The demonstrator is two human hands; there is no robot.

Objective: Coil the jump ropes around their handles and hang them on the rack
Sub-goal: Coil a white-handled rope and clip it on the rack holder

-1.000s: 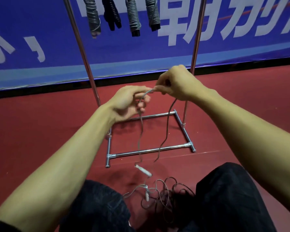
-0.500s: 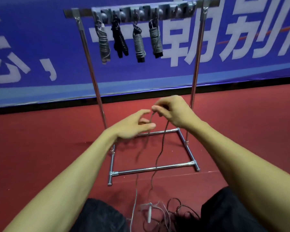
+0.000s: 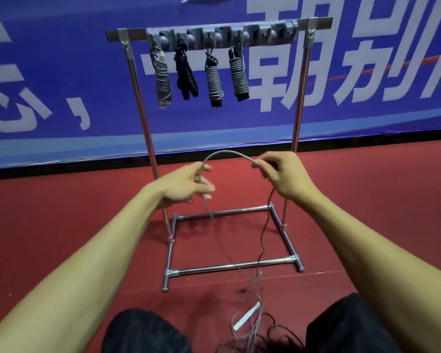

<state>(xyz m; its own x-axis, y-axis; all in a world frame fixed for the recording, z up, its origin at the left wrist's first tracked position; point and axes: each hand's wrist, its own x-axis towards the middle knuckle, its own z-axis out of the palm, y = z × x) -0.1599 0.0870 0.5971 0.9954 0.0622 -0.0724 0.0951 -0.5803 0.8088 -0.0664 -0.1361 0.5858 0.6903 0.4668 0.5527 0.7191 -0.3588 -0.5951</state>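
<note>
A thin grey jump rope (image 3: pixel 227 153) arches between my two hands in front of the metal rack (image 3: pixel 301 98). My left hand (image 3: pixel 186 184) has the rope running through its loosely curled fingers. My right hand (image 3: pixel 280 171) pinches the rope's other side between thumb and fingertips. From both hands the rope hangs down to a tangle (image 3: pixel 255 335) on the floor between my knees, where a white handle (image 3: pixel 247 318) lies. Several coiled ropes (image 3: pixel 214 77) hang from the rack's hook bar (image 3: pixel 222 34).
The rack's square base frame (image 3: pixel 234 266) stands on the red floor (image 3: pixel 61 225) just beyond my knees. A blue banner (image 3: pixel 61 72) with white characters covers the wall behind it. Free hooks show on the right part of the bar.
My hands have moved apart, so the rope now arches between them. The view has tilted up and the rack's hook bar shows in full.
</note>
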